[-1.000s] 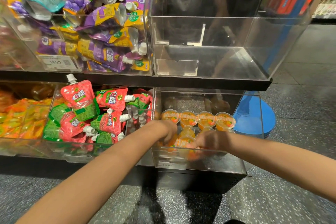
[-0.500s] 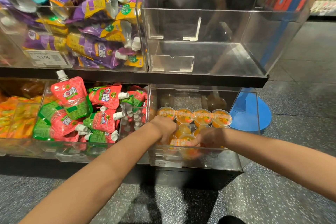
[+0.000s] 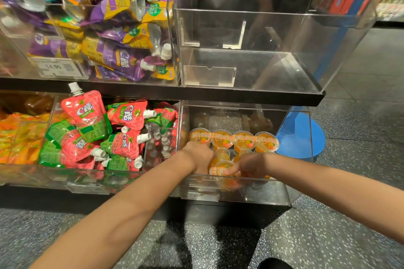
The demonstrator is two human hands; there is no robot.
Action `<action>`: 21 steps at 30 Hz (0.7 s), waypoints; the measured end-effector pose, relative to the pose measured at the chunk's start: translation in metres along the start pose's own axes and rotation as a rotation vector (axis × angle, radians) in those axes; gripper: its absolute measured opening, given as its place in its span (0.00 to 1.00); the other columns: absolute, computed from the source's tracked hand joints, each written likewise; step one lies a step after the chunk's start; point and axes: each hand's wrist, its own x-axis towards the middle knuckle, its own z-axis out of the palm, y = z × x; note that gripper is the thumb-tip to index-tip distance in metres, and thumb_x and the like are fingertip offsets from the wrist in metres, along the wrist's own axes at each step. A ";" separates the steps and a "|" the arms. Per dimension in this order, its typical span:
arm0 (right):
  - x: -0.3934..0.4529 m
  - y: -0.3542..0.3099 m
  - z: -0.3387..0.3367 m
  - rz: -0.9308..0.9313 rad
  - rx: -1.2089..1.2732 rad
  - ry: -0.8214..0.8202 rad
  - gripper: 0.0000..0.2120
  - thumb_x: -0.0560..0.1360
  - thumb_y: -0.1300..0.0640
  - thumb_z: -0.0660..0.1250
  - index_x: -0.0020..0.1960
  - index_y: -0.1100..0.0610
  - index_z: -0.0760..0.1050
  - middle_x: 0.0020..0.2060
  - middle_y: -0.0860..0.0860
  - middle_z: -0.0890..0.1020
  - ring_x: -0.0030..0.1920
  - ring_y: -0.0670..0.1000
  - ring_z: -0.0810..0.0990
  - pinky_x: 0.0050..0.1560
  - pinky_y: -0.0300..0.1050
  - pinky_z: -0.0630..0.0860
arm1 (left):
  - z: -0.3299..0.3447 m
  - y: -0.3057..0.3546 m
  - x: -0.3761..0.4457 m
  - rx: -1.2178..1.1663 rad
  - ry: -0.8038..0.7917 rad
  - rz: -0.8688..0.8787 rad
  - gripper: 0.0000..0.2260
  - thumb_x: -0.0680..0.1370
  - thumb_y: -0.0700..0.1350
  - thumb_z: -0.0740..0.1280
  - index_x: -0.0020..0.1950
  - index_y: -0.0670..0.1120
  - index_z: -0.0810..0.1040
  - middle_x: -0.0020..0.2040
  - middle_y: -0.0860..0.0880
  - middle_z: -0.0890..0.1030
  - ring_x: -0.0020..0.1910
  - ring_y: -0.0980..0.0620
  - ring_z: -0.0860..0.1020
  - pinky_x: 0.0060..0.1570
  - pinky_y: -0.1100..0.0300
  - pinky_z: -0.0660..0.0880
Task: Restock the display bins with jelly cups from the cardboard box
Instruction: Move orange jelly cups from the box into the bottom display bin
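Speckled dark shop flooring (image 3: pixel 317 236) runs under a two-tier rack of clear acrylic bins, and both forearms reach forward and down into the lower right bin (image 3: pixel 240 192). Over its front wall the left hand (image 3: pixel 200 155) is knuckles-up with the fingers curled downward among the cups; whether it actually grips one cannot be told, since the fingertips are hidden behind the hand. Just beside it, the right hand (image 3: pixel 247 165) has its fingers curled round a jelly cup (image 3: pixel 220 169) lying tilted at the near front of the bin, its checked orange lid turned toward the camera. Between and behind the hands a few more cups sit loosely, and beyond them a row of four jelly cups (image 3: pixel 232 138) stands upright, lids up, running left to right across the bin. That row's long axis lies crosswise to both arms, and the open floor of the bin lies in front of it, directly beneath the hands; the right hand is nearer the empty right portion, so the next row would probably be laid parallel there. No cardboard box is in view. Further out, the red pouches (image 3: pixel 105 137) fill the neighbouring bin on the left, purple pouches (image 3: pixel 122 54) the one above it, and the upper right bin (image 3: pixel 251 76) holds nothing.
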 end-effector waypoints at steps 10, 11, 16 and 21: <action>-0.005 -0.003 0.005 -0.054 0.006 -0.015 0.07 0.78 0.59 0.66 0.42 0.60 0.75 0.26 0.47 0.82 0.26 0.43 0.80 0.30 0.34 0.74 | 0.003 -0.006 0.002 -0.063 -0.084 -0.017 0.23 0.72 0.45 0.72 0.65 0.45 0.71 0.62 0.42 0.72 0.58 0.43 0.75 0.54 0.53 0.74; -0.005 -0.004 0.006 -0.050 -0.001 -0.014 0.07 0.77 0.58 0.67 0.43 0.60 0.76 0.28 0.48 0.82 0.28 0.45 0.80 0.32 0.36 0.75 | 0.003 -0.006 0.003 -0.063 -0.091 -0.019 0.24 0.72 0.44 0.72 0.66 0.44 0.71 0.62 0.42 0.72 0.58 0.43 0.75 0.56 0.52 0.75; -0.011 -0.008 0.008 0.047 -0.032 -0.049 0.10 0.78 0.53 0.65 0.45 0.61 0.74 0.31 0.52 0.83 0.30 0.48 0.82 0.30 0.38 0.78 | -0.003 -0.006 0.007 -0.102 -0.148 -0.061 0.22 0.76 0.43 0.68 0.69 0.41 0.70 0.63 0.42 0.74 0.60 0.45 0.75 0.56 0.55 0.74; -0.046 -0.030 0.002 0.121 -0.508 0.218 0.20 0.77 0.46 0.66 0.54 0.63 0.71 0.44 0.60 0.79 0.32 0.51 0.80 0.28 0.40 0.77 | -0.028 -0.007 -0.016 -0.183 -0.126 -0.096 0.16 0.78 0.41 0.66 0.65 0.39 0.73 0.56 0.43 0.78 0.53 0.46 0.78 0.50 0.58 0.75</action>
